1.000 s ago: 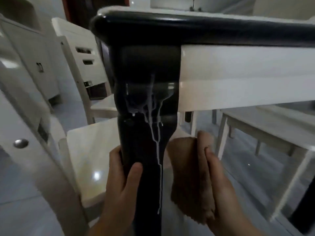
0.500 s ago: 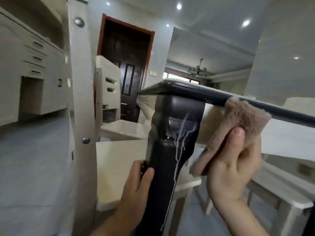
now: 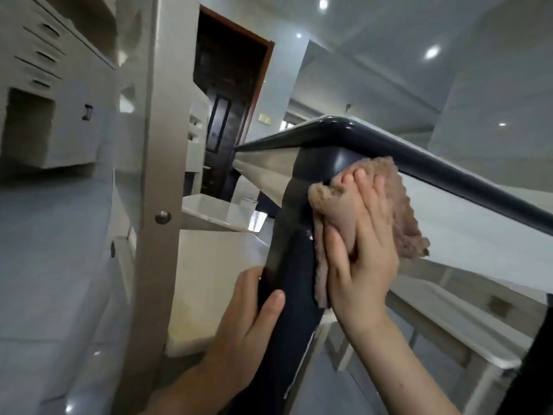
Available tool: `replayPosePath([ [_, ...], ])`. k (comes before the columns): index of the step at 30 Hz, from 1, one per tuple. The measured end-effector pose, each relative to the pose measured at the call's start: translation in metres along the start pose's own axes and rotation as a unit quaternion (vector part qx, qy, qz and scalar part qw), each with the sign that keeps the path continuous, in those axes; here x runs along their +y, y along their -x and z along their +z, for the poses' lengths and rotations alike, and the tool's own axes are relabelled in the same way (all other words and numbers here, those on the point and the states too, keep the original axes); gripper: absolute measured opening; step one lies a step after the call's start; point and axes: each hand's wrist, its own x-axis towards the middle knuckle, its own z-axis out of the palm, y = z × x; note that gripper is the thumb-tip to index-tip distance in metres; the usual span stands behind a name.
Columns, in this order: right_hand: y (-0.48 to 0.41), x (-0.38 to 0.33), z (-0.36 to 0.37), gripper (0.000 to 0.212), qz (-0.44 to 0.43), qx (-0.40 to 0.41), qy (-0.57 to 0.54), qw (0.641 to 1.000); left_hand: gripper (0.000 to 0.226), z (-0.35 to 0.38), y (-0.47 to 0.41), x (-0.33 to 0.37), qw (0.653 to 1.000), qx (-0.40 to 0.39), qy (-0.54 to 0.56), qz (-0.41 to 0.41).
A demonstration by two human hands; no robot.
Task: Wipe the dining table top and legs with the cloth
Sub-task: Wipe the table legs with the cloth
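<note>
Left of your fingers (image 3: 363,190) stands a white chair (image 3: 161,145), drawers (image 3: 45,55) beyond it; above them, a dark door (image 3: 227,94) and ceiling spotlights (image 3: 431,52); right, a bench (image 3: 449,313).

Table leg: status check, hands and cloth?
Left hand grips table leg low. Right hand flat, pressing cloth on upper leg under the tabletop edge. White drip streak lower on leg, unwiped. Chair close on left, not blocking.

I see the table leg (image 3: 294,265) in a glossy blue-black, with a thin white streak (image 3: 299,369) on its lower part. The table edge (image 3: 434,172) has the same dark colour, and the apron (image 3: 463,232) under it is cream. The cloth (image 3: 404,217) is a plain pink-brown. The chair (image 3: 161,130) is cream, and the door (image 3: 227,94) is dark brown.
</note>
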Motion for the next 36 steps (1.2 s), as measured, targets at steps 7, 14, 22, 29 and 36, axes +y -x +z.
replayPosePath([
  [7,0.041,0.012,-0.021,0.047,-0.05,-0.106,0.027,0.993,0.048,0.001,0.001,-0.001,0.999,0.023,-0.002,0.029],
  [14,-0.019,-0.014,0.007,0.047,0.03,0.011,0.02,0.999,0.047,-0.003,-0.001,0.006,1.0,-0.007,0.01,0.015],
  [22,0.001,0.006,-0.009,0.043,0.005,-0.018,-0.012,1.0,0.043,-0.001,0.003,0.01,1.0,0.022,-0.006,0.021],
  [29,-0.019,0.012,-0.015,0.046,-0.174,-0.172,0.034,0.969,0.048,-0.001,0.002,0.009,1.0,0.011,-0.002,0.009],
  [36,-0.026,0.001,-0.003,0.047,-0.162,-0.13,0.038,0.977,0.052,-0.001,0.001,-0.001,0.992,0.045,-0.096,0.066],
])
